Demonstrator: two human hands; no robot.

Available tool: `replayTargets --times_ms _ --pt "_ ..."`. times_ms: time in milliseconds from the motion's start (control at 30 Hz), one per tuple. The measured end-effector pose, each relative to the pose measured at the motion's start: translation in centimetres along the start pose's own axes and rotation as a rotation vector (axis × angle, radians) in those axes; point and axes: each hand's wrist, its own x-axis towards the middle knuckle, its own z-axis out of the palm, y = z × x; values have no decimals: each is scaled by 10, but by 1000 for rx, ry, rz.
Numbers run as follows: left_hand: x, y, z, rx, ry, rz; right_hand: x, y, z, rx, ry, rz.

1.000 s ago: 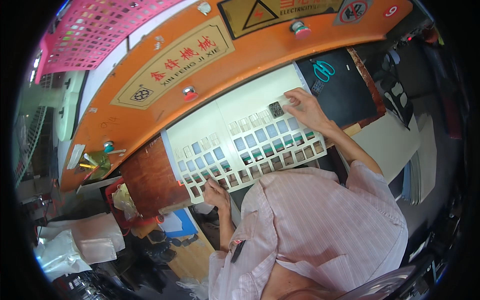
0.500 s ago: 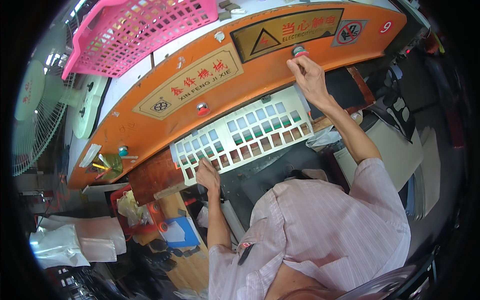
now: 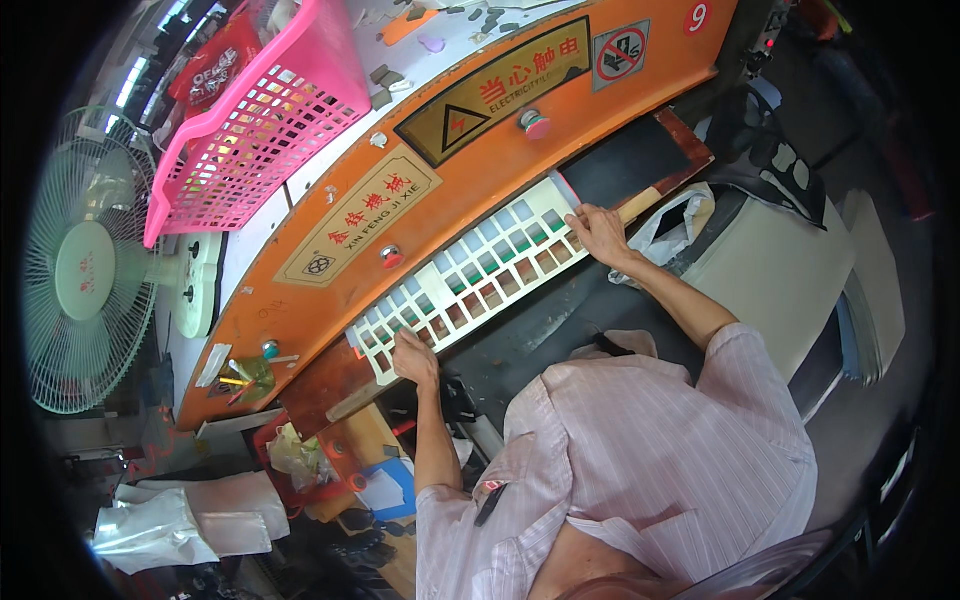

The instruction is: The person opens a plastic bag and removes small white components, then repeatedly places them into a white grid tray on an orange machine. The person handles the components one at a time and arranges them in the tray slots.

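Note:
A long white grid-like frame [image 3: 432, 290] with rows of rectangular cut-outs lies slantwise under the front of an orange machine panel [image 3: 460, 190]. Pale, green and brown patches show through its openings. At its lower left edge, my left hand [image 3: 415, 360] is closed on the frame, fingers curled at the rim. My right hand [image 3: 602, 237] grips the frame's right end, its thumb side against the border. The undersides of both grips are hidden. On the panel above sit a red push button [image 3: 391, 257] near the middle and another red button [image 3: 537, 126] farther right.
A pink basket [image 3: 270, 120] stands on the white machine top, with a green fan [image 3: 85, 270] to its left. A small holder with pens [image 3: 250, 377] hangs at the panel's left end. Right of the frame lie a dark board [image 3: 630, 165] and a white plastic bag [image 3: 680, 230].
My right hand has come down from the right red button to the frame's right end. My left hand stays at the frame's lower left edge. The view has turned somewhat.

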Motion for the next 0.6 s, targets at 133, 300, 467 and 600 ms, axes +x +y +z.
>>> replayTargets --times_ms 133,300,467,600 --pt "-1 -2 0 8 9 -11 -7 6 12 -70 117 -130" --pt "-6 -4 1 -41 -29 -44 -7 9 15 -22 73 -115" --pt "-11 -3 2 -23 -68 -100 7 -5 13 56 -54 157" --pt "-17 -2 -3 -11 -111 -134 47 -26 5 -63 6 180"
